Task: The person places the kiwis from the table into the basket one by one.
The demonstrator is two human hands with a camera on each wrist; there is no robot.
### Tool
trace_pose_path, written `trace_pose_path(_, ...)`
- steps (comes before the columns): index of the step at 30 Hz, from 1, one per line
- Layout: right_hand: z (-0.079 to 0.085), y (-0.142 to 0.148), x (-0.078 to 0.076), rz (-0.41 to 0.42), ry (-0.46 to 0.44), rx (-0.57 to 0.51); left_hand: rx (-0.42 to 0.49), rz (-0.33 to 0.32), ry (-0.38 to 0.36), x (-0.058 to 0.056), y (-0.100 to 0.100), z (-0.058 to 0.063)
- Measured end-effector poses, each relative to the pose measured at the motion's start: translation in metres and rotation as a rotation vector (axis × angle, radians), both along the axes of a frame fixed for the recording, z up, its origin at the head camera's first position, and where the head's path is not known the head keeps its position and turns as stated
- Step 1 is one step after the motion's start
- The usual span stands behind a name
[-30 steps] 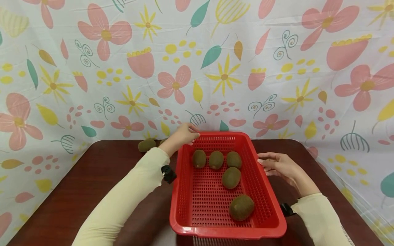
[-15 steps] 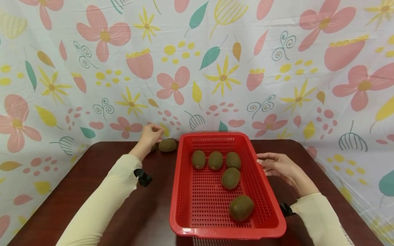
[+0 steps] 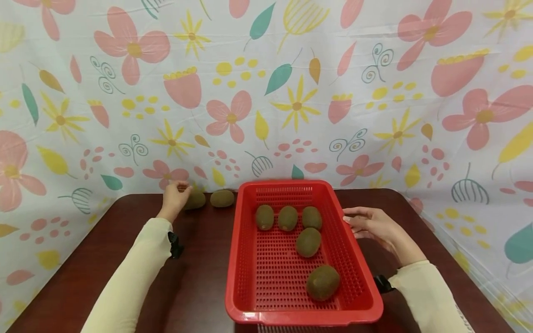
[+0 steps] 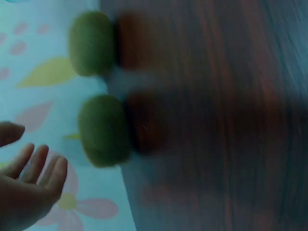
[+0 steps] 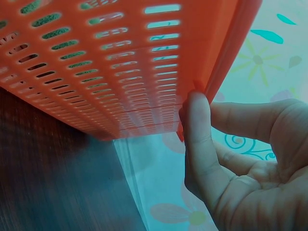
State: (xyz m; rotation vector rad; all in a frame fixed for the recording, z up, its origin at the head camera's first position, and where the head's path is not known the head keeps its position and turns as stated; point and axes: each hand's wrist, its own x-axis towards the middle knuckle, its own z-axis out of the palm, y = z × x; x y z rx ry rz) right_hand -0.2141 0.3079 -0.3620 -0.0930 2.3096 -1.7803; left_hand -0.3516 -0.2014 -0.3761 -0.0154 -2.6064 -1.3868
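A red plastic basket with slotted walls stands at the table's middle right, with several brown kiwis inside. Two more kiwis lie at the table's back edge, left of the basket: one nearer it, one farther left. My left hand is beside that farther kiwi, overlapping its left end in the head view. In the left wrist view its fingers are loosely bent, apart from both kiwis. My right hand pinches the basket's right rim; the right wrist view shows its fingertips right at the lip.
The dark wooden table extends left of the basket. A white cloth printed with flowers and leaves hangs right behind the table's back edge. Black bands sit on both wrists.
My left hand has moved left from the basket's back left corner, past the nearer kiwi to the farther one. The right hand stays at the rim, and the kiwis in the basket stay put.
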Motion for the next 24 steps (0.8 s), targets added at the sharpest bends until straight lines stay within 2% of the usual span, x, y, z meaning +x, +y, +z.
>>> trace_pose_path(6, 0.000, 0.000, -0.001, -0.003, -0.006, -0.002, -0.212, -0.110, 0.012, -0.009, -0.009, -0.011)
trace_pose_path(13, -0.001, -0.001, -0.002, -0.008, -0.009, -0.003, -0.433, -0.233, -0.016, -0.019, -0.011, -0.021)
trace_pose_path(18, -0.001, 0.000, -0.002, -0.010, -0.010, -0.001, -0.544, -0.241, -0.010, -0.018, -0.005, -0.020)
trace_pose_path(24, 0.000, -0.001, -0.002, -0.008, -0.009, -0.005, -0.584, -0.229, 0.015, -0.022, -0.003, -0.021)
